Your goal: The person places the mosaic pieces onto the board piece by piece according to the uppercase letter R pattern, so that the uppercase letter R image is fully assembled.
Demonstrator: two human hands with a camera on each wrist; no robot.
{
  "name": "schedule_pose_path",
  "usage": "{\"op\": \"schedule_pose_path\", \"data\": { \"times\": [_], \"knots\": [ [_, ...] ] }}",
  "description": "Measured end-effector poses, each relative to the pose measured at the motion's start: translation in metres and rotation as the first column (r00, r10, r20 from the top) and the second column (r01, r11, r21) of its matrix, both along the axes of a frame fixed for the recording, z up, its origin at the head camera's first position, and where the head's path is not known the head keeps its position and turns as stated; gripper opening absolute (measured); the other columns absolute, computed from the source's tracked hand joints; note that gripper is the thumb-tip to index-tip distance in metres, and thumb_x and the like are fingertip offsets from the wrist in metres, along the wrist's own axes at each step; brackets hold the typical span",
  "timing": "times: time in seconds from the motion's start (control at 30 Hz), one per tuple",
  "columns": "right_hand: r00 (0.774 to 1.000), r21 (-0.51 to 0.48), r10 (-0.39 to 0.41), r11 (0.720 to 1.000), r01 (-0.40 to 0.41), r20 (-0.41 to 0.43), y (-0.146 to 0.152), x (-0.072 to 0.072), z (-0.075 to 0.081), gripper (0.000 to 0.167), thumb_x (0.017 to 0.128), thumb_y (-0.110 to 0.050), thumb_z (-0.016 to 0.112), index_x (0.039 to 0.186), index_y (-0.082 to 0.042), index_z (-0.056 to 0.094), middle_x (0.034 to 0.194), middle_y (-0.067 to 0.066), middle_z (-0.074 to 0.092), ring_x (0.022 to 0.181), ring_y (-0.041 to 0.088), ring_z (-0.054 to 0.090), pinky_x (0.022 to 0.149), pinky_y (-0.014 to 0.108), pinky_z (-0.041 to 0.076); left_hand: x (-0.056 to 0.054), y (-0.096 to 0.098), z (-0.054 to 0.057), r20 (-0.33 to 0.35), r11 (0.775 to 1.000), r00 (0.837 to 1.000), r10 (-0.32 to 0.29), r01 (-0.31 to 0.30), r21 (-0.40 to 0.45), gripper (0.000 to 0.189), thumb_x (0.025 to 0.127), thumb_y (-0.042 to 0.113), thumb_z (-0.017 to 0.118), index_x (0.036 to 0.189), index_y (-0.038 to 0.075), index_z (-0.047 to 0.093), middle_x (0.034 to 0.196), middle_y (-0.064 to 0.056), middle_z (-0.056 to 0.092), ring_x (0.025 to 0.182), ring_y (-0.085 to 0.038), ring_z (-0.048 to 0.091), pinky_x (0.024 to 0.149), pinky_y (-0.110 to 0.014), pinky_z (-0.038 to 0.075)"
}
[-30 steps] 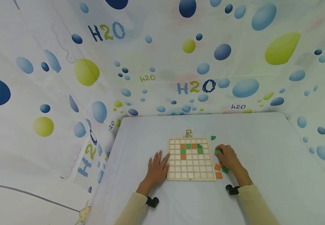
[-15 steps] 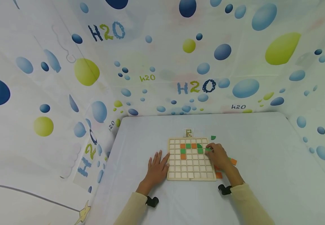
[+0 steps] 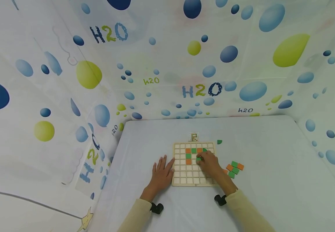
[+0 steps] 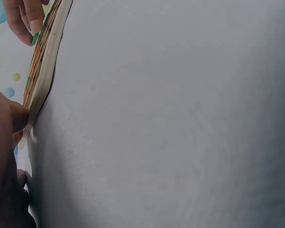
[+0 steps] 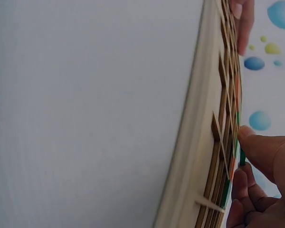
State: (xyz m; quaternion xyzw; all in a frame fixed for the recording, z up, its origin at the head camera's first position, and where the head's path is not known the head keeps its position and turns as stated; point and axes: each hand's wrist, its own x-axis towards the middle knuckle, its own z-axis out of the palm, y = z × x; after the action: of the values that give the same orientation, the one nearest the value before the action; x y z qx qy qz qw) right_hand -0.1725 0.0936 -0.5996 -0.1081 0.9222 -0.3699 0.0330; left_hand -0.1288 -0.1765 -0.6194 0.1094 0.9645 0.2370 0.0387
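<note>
A square wooden grid board (image 3: 190,174) lies on the table, with orange tiles (image 3: 188,161) and green tiles (image 3: 188,156) set in some of its upper cells. My right hand (image 3: 212,166) is over the board, pinching a green tile (image 3: 198,159) between thumb and fingers, close over a cell right of the left column of tiles. In the right wrist view the green tile (image 5: 242,156) shows edge-on between thumb and fingertips. Part of the board's right side is hidden under this hand. My left hand (image 3: 162,175) rests with spread fingers on the table, fingertips at the board's left edge.
A small card (image 3: 194,137) with a grid pattern lies behind the board. One green round-edged tile (image 3: 219,141) sits off the back right corner. Several loose green and orange tiles (image 3: 240,166) lie right of the board, partly behind the right forearm.
My right hand has carried the green tile leftward from beside the board, across its right edge, to above the middle cells. The left hand has stayed in place.
</note>
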Motion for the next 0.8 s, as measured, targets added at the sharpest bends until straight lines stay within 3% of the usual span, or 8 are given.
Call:
{"op": "schedule_pose_path", "data": {
  "times": [0.3, 0.57, 0.8],
  "knots": [
    [0.999, 0.024, 0.034, 0.999, -0.033, -0.030, -0.011, 0.000, -0.007, 0.016, 0.099, -0.013, 0.074, 0.115, -0.010, 0.072, 0.118, 0.011, 0.068, 0.110, 0.030, 0.063, 0.097, 0.055, 0.048, 0.000, 0.000, -0.003, -0.025, 1.000, 1.000, 0.004, -0.003, 0.016, 0.053, 0.112, 0.034, 0.040, 0.163, 0.022, 0.042, 0.173, -0.021, 0.024, 0.161, -0.045, 0.018, 0.123, -0.071, 0.011],
    [0.999, 0.001, 0.040, 0.999, -0.040, -0.005, -0.013, 0.002, -0.005, 0.012, 0.099, -0.009, 0.072, 0.111, -0.010, 0.074, 0.121, 0.013, 0.066, 0.106, 0.027, 0.061, 0.099, 0.056, 0.047, -0.001, -0.001, 0.001, 0.010, 1.000, 1.000, -0.002, 0.002, -0.008, 0.053, 0.112, 0.033, 0.040, 0.164, 0.022, 0.041, 0.174, -0.019, 0.023, 0.161, -0.044, 0.017, 0.124, -0.071, 0.011],
    [0.999, -0.036, 0.049, 0.998, -0.048, 0.018, -0.013, 0.005, -0.005, 0.013, 0.099, -0.005, 0.071, 0.111, -0.009, 0.073, 0.114, 0.009, 0.063, 0.094, 0.018, 0.058, 0.084, 0.040, 0.054, -0.001, -0.001, -0.007, -0.024, 1.000, 1.000, 0.003, -0.003, -0.010, 0.053, 0.112, 0.035, 0.041, 0.164, 0.022, 0.041, 0.174, -0.018, 0.023, 0.161, -0.043, 0.017, 0.124, -0.070, 0.011]
  ]
}}
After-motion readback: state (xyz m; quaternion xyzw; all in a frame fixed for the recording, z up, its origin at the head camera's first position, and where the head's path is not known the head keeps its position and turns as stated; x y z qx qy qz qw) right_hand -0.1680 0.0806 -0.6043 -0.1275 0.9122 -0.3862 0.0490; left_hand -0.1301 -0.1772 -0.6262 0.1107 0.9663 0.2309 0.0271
